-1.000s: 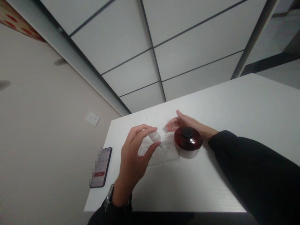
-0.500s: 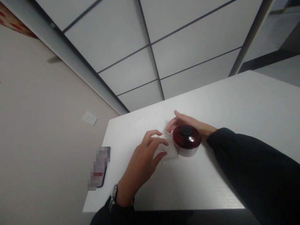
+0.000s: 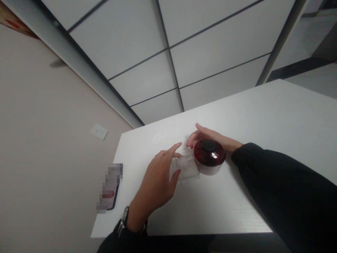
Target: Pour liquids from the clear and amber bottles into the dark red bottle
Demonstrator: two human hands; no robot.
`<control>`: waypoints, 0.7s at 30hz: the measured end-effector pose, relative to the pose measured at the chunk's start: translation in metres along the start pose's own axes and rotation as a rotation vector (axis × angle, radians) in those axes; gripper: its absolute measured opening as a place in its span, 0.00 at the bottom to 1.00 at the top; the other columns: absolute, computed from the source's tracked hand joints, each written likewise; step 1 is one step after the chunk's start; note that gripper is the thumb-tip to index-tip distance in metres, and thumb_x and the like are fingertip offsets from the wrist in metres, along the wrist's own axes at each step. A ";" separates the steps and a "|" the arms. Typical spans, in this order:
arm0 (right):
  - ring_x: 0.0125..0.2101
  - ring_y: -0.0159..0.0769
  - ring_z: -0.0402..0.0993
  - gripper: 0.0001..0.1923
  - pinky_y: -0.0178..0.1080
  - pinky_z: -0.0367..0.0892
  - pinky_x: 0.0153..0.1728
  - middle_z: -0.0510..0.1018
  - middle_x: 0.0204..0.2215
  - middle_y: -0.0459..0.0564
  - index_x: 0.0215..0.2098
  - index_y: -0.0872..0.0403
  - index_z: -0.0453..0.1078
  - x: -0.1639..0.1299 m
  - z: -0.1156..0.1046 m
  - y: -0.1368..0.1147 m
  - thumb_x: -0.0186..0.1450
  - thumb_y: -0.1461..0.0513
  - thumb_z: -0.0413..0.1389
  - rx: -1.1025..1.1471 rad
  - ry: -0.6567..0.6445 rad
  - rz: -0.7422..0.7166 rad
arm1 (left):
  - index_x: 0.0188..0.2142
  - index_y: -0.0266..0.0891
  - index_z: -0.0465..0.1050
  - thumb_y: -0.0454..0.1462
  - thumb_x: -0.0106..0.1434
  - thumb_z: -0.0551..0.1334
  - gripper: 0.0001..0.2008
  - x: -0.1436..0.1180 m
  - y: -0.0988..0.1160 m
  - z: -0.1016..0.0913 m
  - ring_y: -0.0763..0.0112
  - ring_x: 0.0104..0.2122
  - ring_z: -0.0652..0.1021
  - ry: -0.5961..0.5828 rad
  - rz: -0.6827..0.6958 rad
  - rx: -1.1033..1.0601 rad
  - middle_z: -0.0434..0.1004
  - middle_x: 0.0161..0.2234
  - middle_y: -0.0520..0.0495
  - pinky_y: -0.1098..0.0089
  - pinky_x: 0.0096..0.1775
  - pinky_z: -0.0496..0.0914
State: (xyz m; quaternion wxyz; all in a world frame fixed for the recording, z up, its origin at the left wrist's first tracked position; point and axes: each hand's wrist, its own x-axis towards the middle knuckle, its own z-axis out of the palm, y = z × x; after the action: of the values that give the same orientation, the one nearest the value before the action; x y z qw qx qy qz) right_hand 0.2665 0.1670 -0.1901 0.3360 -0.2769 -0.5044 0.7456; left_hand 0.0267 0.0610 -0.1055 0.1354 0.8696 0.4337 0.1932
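Note:
A round, clear-sided container with a dark red lid and black knob sits on the white table. Just left of it lies a clear, square, box-like piece; its exact kind I cannot make out. My left hand is at the left side of this clear piece, thumb and fingers spread apart, gripping nothing. Behind the lidded container rests my right hand, thumb raised and fingers loosely bent. Part of that hand is hidden by the red lid, and whether it touches the container I cannot tell.
A phone-like object, blurred over, lies at the table's left edge. The white table stands against white panelled sliding doors. A wall socket is on the left wall.
My left hand has drawn back slightly to the left and its fingers have spread wider, uncovering more of the clear piece. My right hand and the lidded container look unmoved.

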 end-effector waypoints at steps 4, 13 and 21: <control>0.33 0.40 0.78 0.41 0.44 0.69 0.44 0.85 0.32 0.54 0.33 0.55 0.83 -0.005 0.005 -0.004 0.68 0.30 0.48 0.032 -0.066 0.044 | 0.71 0.49 0.53 0.36 0.69 0.67 0.36 -0.001 0.000 0.003 0.53 0.51 0.80 0.037 -0.004 0.043 0.79 0.52 0.43 0.46 0.57 0.74; 0.48 0.51 0.80 0.46 0.49 0.69 0.56 0.87 0.44 0.58 0.38 0.54 0.85 -0.008 0.006 -0.008 0.61 0.25 0.49 -0.013 -0.200 0.086 | 0.75 0.50 0.42 0.34 0.71 0.63 0.41 -0.003 0.000 0.006 0.52 0.58 0.78 0.034 0.042 0.080 0.78 0.57 0.41 0.39 0.65 0.67; 0.49 0.50 0.80 0.45 0.52 0.65 0.61 0.86 0.41 0.56 0.36 0.52 0.84 -0.005 0.006 -0.006 0.62 0.25 0.47 -0.066 -0.296 0.037 | 0.76 0.48 0.41 0.39 0.69 0.67 0.46 0.000 0.000 0.008 0.46 0.60 0.76 0.020 0.064 0.169 0.75 0.61 0.36 0.37 0.63 0.68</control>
State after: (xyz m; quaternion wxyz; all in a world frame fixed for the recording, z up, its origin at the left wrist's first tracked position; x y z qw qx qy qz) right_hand 0.2665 0.1614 -0.1822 0.2350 -0.1841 -0.5674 0.7675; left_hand 0.0307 0.0597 -0.1130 0.0508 0.8895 0.4216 0.1689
